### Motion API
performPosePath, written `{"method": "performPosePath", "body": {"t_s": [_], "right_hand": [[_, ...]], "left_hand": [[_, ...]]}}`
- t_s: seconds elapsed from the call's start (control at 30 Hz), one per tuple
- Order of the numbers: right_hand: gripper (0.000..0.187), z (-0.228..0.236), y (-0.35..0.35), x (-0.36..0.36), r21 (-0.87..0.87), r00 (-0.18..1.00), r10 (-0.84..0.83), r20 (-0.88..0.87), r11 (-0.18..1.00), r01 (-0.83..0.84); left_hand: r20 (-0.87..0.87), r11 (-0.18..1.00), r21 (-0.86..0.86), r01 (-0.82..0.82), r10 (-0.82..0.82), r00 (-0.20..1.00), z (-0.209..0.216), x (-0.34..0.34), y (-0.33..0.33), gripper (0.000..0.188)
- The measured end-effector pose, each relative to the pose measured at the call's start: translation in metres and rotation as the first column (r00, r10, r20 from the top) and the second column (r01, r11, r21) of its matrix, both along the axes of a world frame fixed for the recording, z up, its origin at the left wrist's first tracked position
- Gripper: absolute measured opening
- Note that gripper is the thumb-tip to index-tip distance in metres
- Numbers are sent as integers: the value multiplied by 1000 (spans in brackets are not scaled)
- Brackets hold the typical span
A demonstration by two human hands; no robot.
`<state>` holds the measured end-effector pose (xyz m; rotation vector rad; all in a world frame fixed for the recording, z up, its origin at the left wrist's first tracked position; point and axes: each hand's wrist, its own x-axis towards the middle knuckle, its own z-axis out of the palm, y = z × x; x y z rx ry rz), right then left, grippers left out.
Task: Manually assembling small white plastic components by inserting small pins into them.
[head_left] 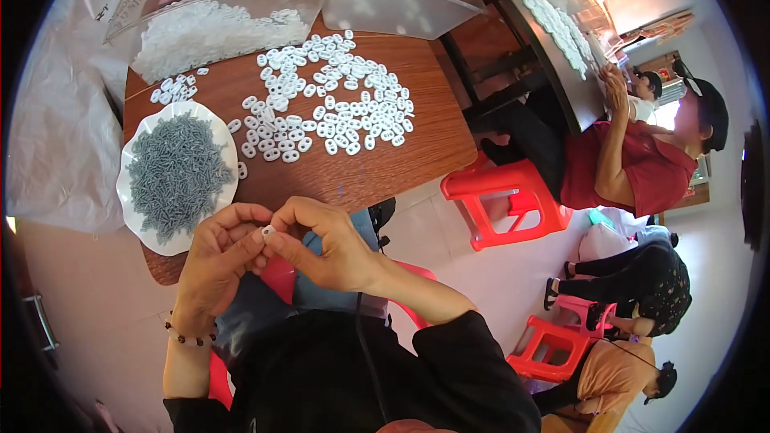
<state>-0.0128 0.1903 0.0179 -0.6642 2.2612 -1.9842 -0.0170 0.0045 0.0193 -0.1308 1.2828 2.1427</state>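
My left hand [223,250] and my right hand [325,247] meet at the table's near edge. Their thumbs and fingertips pinch a small white plastic piece [267,232] between them, mostly covered by the fingers. Just beyond my left hand stands a white scalloped plate [127,184], heaped with thin grey screw-like pieces [180,172]. To the right of the plate, many flat white oval plastic pieces with two holes [337,124] lie scattered on the brown tabletop. A smaller group of similar white pieces [172,90] sits behind the plate.
Clear bins stand along the table's far side; one holds a heap of translucent white pieces [212,36]. A plastic sheet [64,128] hangs at left. Right of the table are a red stool [513,200], a co-worker in a red shirt [626,168] at another table, and other seated people.
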Motion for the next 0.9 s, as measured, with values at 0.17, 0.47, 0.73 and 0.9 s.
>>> {"method": "performPosePath", "body": {"t_s": [0.17, 0.47, 0.73, 0.9], "right_hand": [[7, 3, -3, 3, -24, 998, -36, 57, 999, 37], [4, -1, 8, 3, 113, 988, -152, 15, 982, 149], [7, 1, 4, 2, 92, 972, -206, 113, 976, 196], [9, -3, 10, 1, 148, 972, -209, 108, 970, 192]], "left_hand": [[23, 995, 58, -86, 85, 996, -7, 6, 4, 21], [-10, 996, -9, -88, 88, 996, -5, 8, 20, 23], [59, 988, 44, -151, 149, 987, -15, 9, 14, 17], [51, 967, 41, -251, 249, 967, -15, 8, 16, 16]]}}
